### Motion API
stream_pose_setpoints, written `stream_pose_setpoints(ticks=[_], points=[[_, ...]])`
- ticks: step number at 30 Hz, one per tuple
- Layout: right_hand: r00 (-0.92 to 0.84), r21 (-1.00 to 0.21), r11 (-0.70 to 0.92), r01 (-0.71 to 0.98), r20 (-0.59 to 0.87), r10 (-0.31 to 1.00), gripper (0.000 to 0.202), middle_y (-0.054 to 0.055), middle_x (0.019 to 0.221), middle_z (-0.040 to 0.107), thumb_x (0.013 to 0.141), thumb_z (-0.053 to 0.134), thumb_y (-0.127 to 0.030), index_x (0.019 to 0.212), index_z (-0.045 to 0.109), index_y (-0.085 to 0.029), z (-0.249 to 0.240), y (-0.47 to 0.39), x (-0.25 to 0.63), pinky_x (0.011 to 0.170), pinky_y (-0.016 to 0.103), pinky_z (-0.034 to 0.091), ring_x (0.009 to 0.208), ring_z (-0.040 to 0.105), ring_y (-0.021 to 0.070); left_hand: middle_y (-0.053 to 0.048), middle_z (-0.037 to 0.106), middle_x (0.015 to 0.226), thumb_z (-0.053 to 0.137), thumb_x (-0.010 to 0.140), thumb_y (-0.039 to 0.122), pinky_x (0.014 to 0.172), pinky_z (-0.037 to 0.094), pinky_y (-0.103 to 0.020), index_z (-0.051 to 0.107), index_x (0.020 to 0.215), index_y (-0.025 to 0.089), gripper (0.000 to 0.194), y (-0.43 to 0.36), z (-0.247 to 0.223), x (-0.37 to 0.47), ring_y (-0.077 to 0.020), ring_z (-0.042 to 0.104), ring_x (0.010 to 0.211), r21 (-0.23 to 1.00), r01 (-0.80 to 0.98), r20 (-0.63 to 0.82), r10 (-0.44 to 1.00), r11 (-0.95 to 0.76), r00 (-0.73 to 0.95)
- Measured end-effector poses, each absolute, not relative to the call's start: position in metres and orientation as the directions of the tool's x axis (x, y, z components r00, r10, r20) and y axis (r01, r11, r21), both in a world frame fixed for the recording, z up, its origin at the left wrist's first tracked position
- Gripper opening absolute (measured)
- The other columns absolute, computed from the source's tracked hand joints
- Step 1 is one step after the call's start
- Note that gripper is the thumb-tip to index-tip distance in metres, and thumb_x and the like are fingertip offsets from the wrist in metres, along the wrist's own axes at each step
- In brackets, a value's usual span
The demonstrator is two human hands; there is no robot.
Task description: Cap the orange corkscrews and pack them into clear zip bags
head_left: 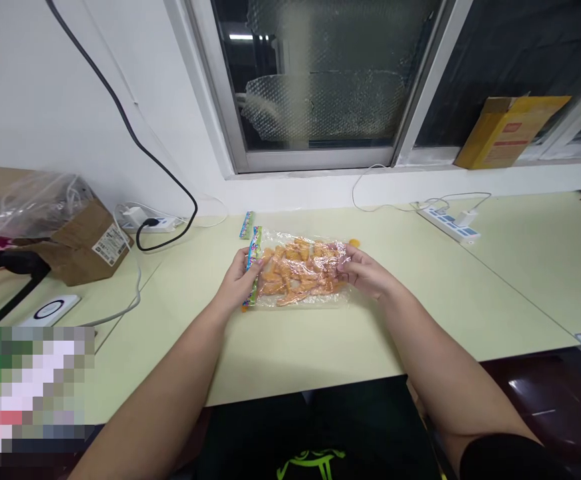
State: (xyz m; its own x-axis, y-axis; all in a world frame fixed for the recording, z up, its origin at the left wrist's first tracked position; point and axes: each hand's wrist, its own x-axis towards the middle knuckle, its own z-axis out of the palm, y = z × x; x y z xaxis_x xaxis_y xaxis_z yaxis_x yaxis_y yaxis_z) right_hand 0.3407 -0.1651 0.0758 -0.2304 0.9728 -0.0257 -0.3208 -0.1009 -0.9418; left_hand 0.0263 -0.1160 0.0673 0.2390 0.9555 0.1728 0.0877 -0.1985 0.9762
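A clear plastic bag [300, 270] full of orange-brown pieces lies sideways between my hands, over the pale green table. Its left end carries a colourful printed strip. My left hand [240, 277] grips that end, with the thumb on top and the fingers partly hidden behind it. On the right end, my right hand [363, 270] pinches the plastic between thumb and fingers. Just behind the bag lies a small printed strip [247, 225], apart from it. A small orange piece [354, 243] shows by the bag's far right corner.
Power strips [447, 223] with cables lie along the wall, on the right and on the left. An open cardboard box [87, 240] with plastic wrap stands at left, near a white round-marked pad [50, 310]. A yellow carton [513, 133] leans on the window sill.
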Motion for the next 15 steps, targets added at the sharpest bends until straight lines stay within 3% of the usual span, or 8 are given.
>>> stream_pose_setpoints(ticks=[4,7,9,11,15], points=[[-0.420,-0.945,-0.141,-0.296,-0.003,0.907,0.085,-0.001,0.099,0.072,0.075,0.076,-0.015,0.152,0.045,-0.035,0.080,-0.175,0.343,0.077,0.038,0.061,0.076,0.068,0.0174,0.004,0.060,0.086,0.068,0.092,0.059,0.043,0.042,-0.024,0.049,0.123,0.026,0.050,-0.119,0.069,0.025,-0.0104,0.055,0.049,0.981,0.048,0.169,0.951,-0.188,0.260],[-0.556,-0.937,-0.156,-0.312,0.047,0.830,0.093,0.003,0.116,0.073,0.075,0.072,-0.016,0.158,0.035,-0.036,0.080,-0.178,0.346,0.091,0.050,0.060,0.096,0.073,0.0236,0.003,0.061,0.089,0.065,0.094,0.058,0.043,0.041,-0.024,0.048,0.129,0.027,0.050,-0.119,0.068,0.025,-0.0099,0.053,0.048,0.981,0.014,0.180,0.937,-0.193,0.299],[-0.620,-0.925,-0.159,-0.345,0.097,0.779,0.087,0.008,0.134,0.068,0.076,0.069,-0.020,0.157,0.039,-0.036,0.079,-0.177,0.348,0.097,0.057,0.058,0.116,0.070,0.0292,0.003,0.061,0.089,0.066,0.094,0.055,0.048,0.043,-0.024,0.050,0.130,0.027,0.048,-0.118,0.065,0.026,-0.0101,0.052,0.051,0.980,0.008,0.186,0.937,-0.197,0.296],[-0.635,-0.906,-0.155,-0.394,0.147,0.759,0.071,0.011,0.146,0.063,0.079,0.063,-0.027,0.149,0.054,-0.030,0.079,-0.175,0.350,0.097,0.060,0.058,0.126,0.066,0.0329,0.002,0.062,0.089,0.067,0.094,0.051,0.057,0.047,-0.024,0.051,0.129,0.027,0.046,-0.117,0.063,0.026,-0.0120,0.055,0.060,0.975,0.012,0.209,0.938,-0.220,0.275],[-0.556,-0.907,-0.084,-0.412,0.177,0.812,0.039,0.016,0.143,0.067,0.084,0.056,-0.033,0.112,0.079,-0.018,0.078,-0.173,0.352,0.089,0.052,0.062,0.125,0.067,0.0366,0.000,0.063,0.092,0.072,0.091,0.049,0.074,0.051,-0.026,0.053,0.128,0.025,0.048,-0.116,0.062,0.025,-0.0156,0.059,0.078,0.959,0.038,0.259,0.924,-0.280,0.282]])
